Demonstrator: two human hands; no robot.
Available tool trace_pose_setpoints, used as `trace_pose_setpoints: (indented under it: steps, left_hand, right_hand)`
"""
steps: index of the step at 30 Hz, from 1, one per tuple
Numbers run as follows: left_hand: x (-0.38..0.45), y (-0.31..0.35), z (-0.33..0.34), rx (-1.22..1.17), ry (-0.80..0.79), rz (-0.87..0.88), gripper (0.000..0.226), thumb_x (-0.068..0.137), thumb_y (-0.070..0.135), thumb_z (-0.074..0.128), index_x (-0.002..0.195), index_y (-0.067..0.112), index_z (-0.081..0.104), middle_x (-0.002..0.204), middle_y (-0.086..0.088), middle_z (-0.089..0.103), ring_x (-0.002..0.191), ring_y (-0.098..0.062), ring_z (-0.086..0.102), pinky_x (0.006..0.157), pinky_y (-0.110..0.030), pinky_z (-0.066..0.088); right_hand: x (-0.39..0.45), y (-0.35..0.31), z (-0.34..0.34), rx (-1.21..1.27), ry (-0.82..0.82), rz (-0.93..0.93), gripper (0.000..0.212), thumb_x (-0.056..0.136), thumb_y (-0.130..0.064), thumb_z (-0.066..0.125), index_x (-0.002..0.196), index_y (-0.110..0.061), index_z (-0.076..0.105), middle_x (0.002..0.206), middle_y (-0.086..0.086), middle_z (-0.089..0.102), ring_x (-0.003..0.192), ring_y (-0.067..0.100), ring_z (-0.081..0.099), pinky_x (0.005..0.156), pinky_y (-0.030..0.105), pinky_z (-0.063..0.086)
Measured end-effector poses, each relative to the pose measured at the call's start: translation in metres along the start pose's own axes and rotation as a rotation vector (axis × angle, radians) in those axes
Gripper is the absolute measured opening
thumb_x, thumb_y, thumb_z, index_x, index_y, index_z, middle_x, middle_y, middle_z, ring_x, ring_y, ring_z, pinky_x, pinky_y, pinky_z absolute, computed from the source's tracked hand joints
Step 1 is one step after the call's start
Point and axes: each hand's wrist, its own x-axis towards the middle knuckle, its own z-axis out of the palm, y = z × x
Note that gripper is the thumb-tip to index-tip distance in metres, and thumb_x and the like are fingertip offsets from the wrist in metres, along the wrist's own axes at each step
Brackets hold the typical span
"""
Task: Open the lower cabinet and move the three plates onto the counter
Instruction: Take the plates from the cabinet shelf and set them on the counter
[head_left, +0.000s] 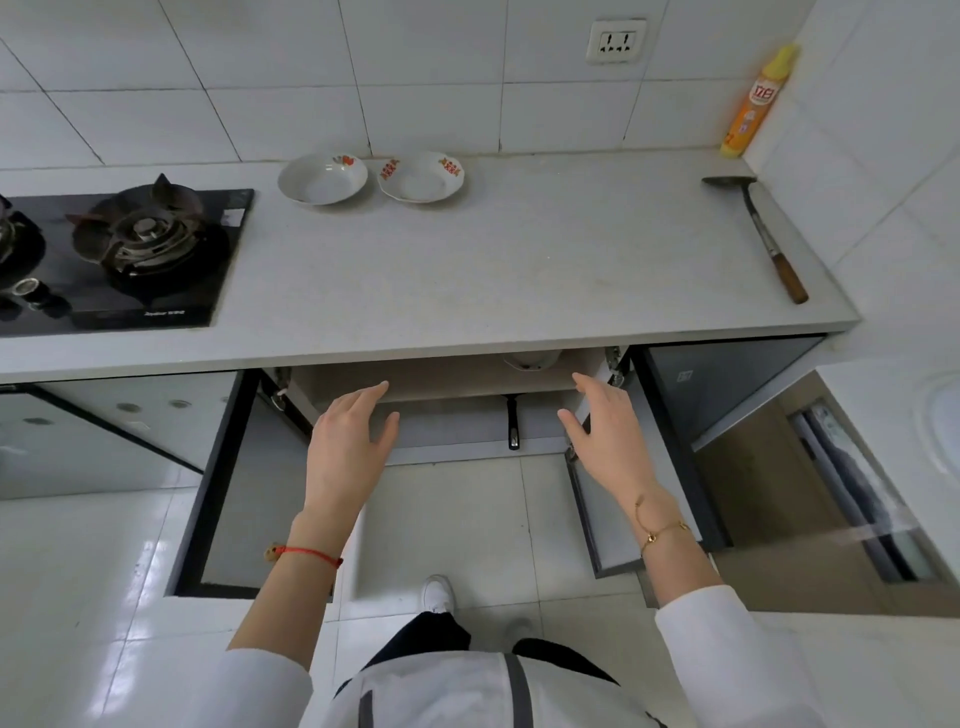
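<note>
Below, at the centre of the frame, both doors of the grey lower cabinet stood swung wide as a person reached toward its upper shelf. The left hand and the right hand hung apart in front of the opening, fingers spread and loosely curved, neither holding anything.

Two shallow white ceramic plates with red-and-orange rim motifs already sat side by side, nearly touching, on the pale speckled stone counter, at upper centre near the tiled wall. What looked to be the third piece, a white glazed dish, showed only as a curved sliver just under the counter's front edge, right of centre; its full shape was hidden.

Glazed ware of this kind would likely be stiff, smooth, somewhat slippery and liable to chip, light enough for one hand; a pinch across the rim, thumb above and fingers beneath, seemed the safest hold.

A black handle jutted from the lower shelf. At left lay a black glass gas hob; at upper right stood a yellow-and-orange plastic bottle, with a wooden-handled metal spatula below it.
</note>
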Motion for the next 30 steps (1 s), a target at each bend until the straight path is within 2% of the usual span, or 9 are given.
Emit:
trace_pose_setpoints:
  steps: [5, 14, 18, 23, 30]
  left_hand:
    - [-0.016, 0.034, 0.019, -0.022, -0.017, -0.03, 0.041, 0.09, 0.021, 0.062, 0.13, 0.015, 0.058, 0.124, -0.006, 0.064, 0.113, -0.025, 0.059, 0.09, -0.041, 0.051]
    - [-0.008, 0.059, 0.058, -0.041, -0.036, -0.053, 0.039, 0.091, 0.022, 0.061, 0.13, 0.016, 0.059, 0.125, -0.003, 0.064, 0.12, -0.022, 0.056, 0.097, -0.035, 0.047]
    - [0.008, 0.051, 0.091, -0.034, -0.071, -0.045, 0.039, 0.091, 0.022, 0.06, 0.129, 0.016, 0.059, 0.125, -0.002, 0.064, 0.119, -0.021, 0.056, 0.098, -0.034, 0.046]
    - [0.032, 0.028, 0.151, -0.016, -0.098, -0.064, 0.039, 0.092, 0.023, 0.059, 0.131, 0.016, 0.058, 0.128, -0.001, 0.063, 0.123, -0.02, 0.053, 0.096, -0.023, 0.035]
    - [0.066, -0.025, 0.256, -0.006, -0.09, -0.04, 0.04, 0.092, 0.024, 0.059, 0.131, 0.017, 0.057, 0.128, -0.001, 0.063, 0.122, -0.021, 0.054, 0.096, -0.026, 0.039]
  right_hand:
    - [-0.005, 0.033, -0.025, -0.012, -0.022, 0.005, 0.052, 0.095, -0.029, 0.054, 0.142, -0.012, 0.039, 0.14, 0.006, 0.049, 0.136, 0.022, 0.037, 0.112, 0.037, 0.034]
    - [0.011, 0.07, -0.024, 0.009, -0.07, 0.018, 0.048, 0.095, -0.029, 0.054, 0.139, -0.013, 0.043, 0.138, 0.004, 0.051, 0.134, 0.02, 0.039, 0.11, 0.035, 0.035]
    - [0.032, 0.09, 0.002, 0.015, -0.085, 0.048, 0.049, 0.095, -0.03, 0.054, 0.14, -0.013, 0.042, 0.137, 0.004, 0.052, 0.132, 0.019, 0.04, 0.108, 0.034, 0.037]
    - [0.063, 0.124, 0.054, 0.02, -0.088, 0.052, 0.049, 0.096, -0.031, 0.052, 0.141, -0.012, 0.04, 0.136, 0.004, 0.052, 0.131, 0.02, 0.04, 0.106, 0.032, 0.036]
    - [0.112, 0.186, 0.146, 0.059, -0.049, 0.017, 0.049, 0.096, -0.03, 0.053, 0.14, -0.013, 0.041, 0.135, 0.002, 0.052, 0.129, 0.018, 0.04, 0.104, 0.028, 0.034]
